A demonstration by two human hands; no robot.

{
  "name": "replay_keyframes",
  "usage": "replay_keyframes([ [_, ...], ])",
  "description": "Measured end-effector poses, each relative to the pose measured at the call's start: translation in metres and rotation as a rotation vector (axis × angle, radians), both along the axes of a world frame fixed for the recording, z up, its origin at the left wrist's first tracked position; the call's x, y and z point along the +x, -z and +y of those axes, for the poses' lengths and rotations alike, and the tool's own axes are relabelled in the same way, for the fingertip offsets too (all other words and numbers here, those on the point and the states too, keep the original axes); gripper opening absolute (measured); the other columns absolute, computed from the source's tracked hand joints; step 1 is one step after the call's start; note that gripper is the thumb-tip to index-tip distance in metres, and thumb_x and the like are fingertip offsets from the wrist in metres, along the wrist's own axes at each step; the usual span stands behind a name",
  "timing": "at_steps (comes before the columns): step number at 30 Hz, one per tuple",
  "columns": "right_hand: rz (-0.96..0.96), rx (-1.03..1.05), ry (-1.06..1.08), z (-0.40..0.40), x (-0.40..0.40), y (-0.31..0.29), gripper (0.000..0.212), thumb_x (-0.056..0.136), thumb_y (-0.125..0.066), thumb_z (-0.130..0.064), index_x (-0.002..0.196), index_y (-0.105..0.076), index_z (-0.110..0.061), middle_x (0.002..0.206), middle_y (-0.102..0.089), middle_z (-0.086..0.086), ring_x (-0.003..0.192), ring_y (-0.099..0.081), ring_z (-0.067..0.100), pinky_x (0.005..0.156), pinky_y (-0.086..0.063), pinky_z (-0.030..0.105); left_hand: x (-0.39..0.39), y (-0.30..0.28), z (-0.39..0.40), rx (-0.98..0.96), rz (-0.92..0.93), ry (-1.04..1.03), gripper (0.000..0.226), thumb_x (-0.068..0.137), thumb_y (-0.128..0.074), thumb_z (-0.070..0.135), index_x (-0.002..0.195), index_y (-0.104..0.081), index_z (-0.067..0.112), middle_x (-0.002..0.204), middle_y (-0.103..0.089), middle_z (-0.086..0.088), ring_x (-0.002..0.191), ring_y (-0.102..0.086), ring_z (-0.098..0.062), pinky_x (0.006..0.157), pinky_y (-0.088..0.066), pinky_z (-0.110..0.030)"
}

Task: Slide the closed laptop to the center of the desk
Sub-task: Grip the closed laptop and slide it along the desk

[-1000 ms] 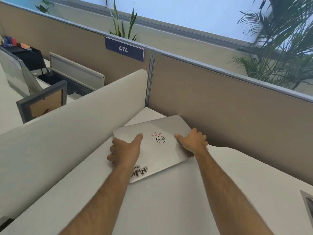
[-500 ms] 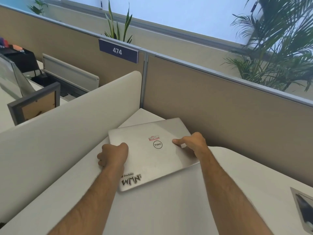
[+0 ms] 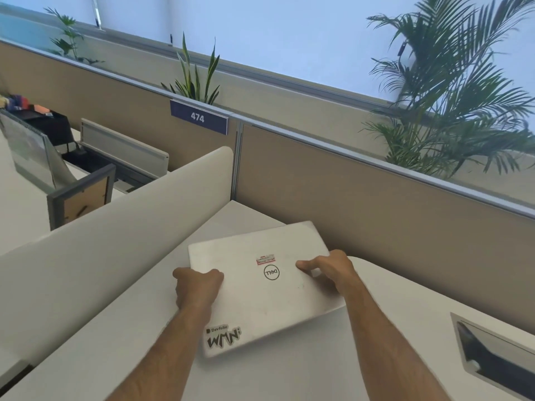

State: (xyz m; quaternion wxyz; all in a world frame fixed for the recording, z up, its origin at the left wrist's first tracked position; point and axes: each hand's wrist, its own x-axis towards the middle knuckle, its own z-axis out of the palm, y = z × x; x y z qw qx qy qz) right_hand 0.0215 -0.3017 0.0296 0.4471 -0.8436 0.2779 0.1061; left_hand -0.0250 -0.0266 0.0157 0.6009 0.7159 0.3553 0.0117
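Closed silver laptop [image 3: 269, 287] flat on the white table [image 3: 333, 369] near its back-left corner, round logo and stickers on the lid; my left hand [image 3: 198, 286] and right hand [image 3: 328, 269] clenched on its side edges

An open-plan office: tan cubicle partitions [image 3: 362, 198], a desk number sign [image 3: 198, 117] reading 474, white desks [image 3: 318, 366], potted plants [image 3: 451, 91].

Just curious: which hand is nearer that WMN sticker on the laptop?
Left. The left hand grips the laptop's edge just above the WMN sticker; the right hand holds the opposite edge.
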Motion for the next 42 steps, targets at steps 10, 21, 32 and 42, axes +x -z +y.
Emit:
replay_keyframes([
  [10,-0.033,0.010,0.095,-0.042,-0.094,-0.027,0.084,0.040,-0.093,-0.042,0.114,-0.067,-0.009,0.109,-0.075,0.007,0.100,-0.070,0.028,0.089,-0.056,0.038,-0.066,-0.027,-0.037,-0.062,0.019,0.117,0.049,0.071,-0.071,0.008,0.111,-0.043,0.000,0.105,-0.064,-0.017,0.092,-0.063,-0.038,0.086,-0.056,-0.048],
  [21,-0.018,-0.042,0.198,-0.078,-0.189,-0.040,0.085,0.042,-0.094,-0.042,0.112,-0.059,-0.009,0.111,-0.068,0.008,0.103,-0.064,0.029,0.078,-0.049,0.037,-0.133,-0.043,-0.063,-0.129,0.086,0.310,0.076,0.049,-0.077,0.019,0.115,-0.047,-0.005,0.108,-0.066,-0.023,0.095,-0.067,-0.041,0.088,-0.058,-0.056],
  [32,0.017,-0.020,0.310,-0.118,-0.293,-0.021,0.083,0.045,-0.097,-0.040,0.109,-0.058,-0.004,0.105,-0.065,0.006,0.100,-0.063,0.025,0.083,-0.049,0.037,-0.196,-0.031,-0.097,0.047,0.099,0.524,0.067,0.067,-0.083,0.022,0.109,-0.033,0.003,0.115,-0.060,-0.020,0.103,-0.063,-0.037,0.093,-0.055,-0.050],
  [42,0.090,-0.030,0.398,-0.150,-0.383,-0.013,0.080,0.051,-0.097,-0.039,0.114,-0.059,-0.007,0.102,-0.067,0.005,0.102,-0.064,0.028,0.080,-0.047,0.036,-0.257,-0.014,-0.130,0.084,0.188,0.694,0.076,0.060,-0.086,0.029,0.113,-0.039,0.003,0.111,-0.063,-0.018,0.098,-0.065,-0.038,0.083,-0.060,-0.052],
])
